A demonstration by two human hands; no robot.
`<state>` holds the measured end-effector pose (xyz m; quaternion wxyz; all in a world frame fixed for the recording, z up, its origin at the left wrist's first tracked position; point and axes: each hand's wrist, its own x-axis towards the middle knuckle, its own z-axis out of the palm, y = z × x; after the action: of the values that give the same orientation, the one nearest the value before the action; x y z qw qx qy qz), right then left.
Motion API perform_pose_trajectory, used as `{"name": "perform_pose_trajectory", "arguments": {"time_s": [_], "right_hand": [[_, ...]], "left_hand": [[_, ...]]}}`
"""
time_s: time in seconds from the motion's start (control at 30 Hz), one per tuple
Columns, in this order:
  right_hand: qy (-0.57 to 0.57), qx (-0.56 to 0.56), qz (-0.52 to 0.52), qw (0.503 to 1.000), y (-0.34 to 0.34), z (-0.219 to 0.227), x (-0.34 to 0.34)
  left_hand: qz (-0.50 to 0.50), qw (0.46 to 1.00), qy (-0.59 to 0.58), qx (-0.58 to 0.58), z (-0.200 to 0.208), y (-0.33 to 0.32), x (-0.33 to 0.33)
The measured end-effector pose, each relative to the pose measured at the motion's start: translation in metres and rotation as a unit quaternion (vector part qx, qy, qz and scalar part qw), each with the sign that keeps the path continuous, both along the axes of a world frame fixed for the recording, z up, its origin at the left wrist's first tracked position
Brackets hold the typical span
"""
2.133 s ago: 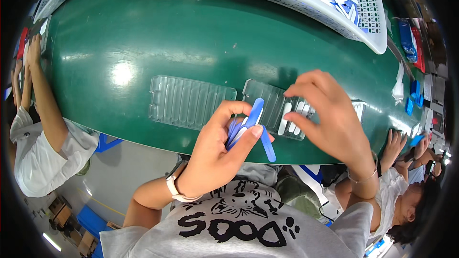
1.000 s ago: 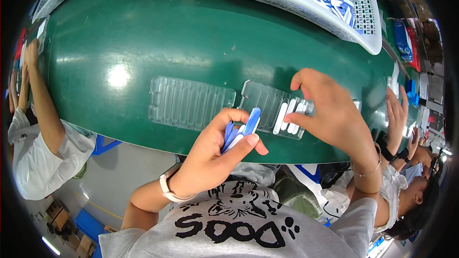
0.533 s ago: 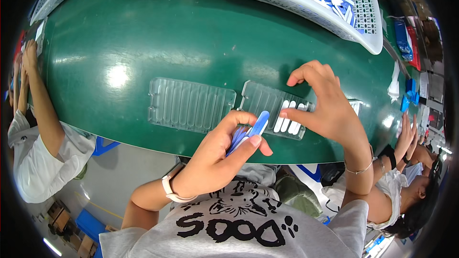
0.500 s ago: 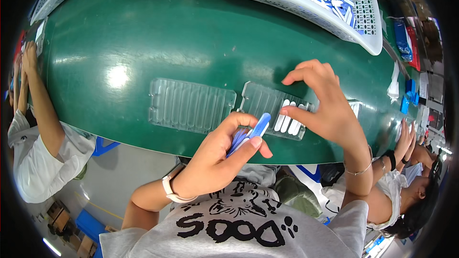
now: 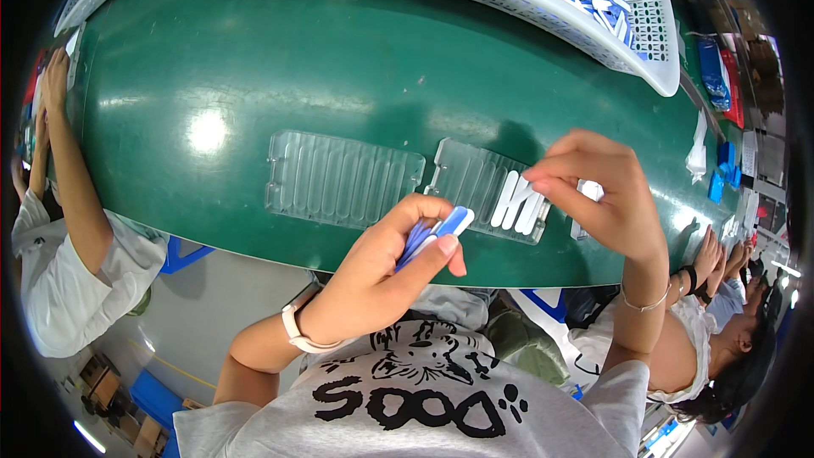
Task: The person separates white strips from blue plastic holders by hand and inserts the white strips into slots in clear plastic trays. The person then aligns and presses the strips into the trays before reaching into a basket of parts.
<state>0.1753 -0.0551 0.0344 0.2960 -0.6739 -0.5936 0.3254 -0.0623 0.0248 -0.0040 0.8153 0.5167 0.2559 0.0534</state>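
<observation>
My left hand point(image 5: 373, 263) is closed around a small bundle of blue-and-white strips point(image 5: 458, 220), flat and round-ended like mini nail files. To its right, my right hand point(image 5: 598, 191) pinches one white strip point(image 5: 524, 192) between thumb and fingertips, over a clear slotted plastic tray point(image 5: 468, 176). Several white strips point(image 5: 505, 203) lie side by side in the right-end slots of that tray; my fingers partly cover them. Left of it lies a second clear slotted section point(image 5: 343, 178) with bare slots. I cannot tell whether the two sections are joined.
A white perforated basket point(image 5: 509, 8) heaped with blue and white strips stands at the far side of the green table point(image 5: 212, 59). Behind my right hand is another clear piece point(image 5: 589, 197) with white in it. Other people's arms point(image 5: 80, 161) rest along both table ends.
My right hand has gone from open fingers above the tray to a pinch on a white strip, lower and further right. The strips in my left hand have shifted slightly.
</observation>
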Motion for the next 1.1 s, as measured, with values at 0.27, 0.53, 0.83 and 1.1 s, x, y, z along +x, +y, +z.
{"name": "perform_pose_trajectory", "arguments": {"time_s": [0.27,0.53,0.83,1.1], "right_hand": [[-0.047,0.023,-0.011,0.999,0.017,-0.022,-0.015],[-0.12,0.052,-0.071,0.989,0.01,-0.019,-0.031],[0.029,0.17,0.128,0.977,0.006,-0.023,-0.034],[0.108,0.155,0.178,0.966,0.001,-0.012,-0.009]], "left_hand": [[0.043,0.998,0.005,0.035,0.003,0.0,-0.006],[-0.001,0.999,0.047,0.008,0.008,0.007,-0.006],[-0.041,0.998,0.033,-0.035,0.013,0.01,-0.004],[-0.048,0.998,0.044,0.003,0.013,0.013,-0.01]]}}
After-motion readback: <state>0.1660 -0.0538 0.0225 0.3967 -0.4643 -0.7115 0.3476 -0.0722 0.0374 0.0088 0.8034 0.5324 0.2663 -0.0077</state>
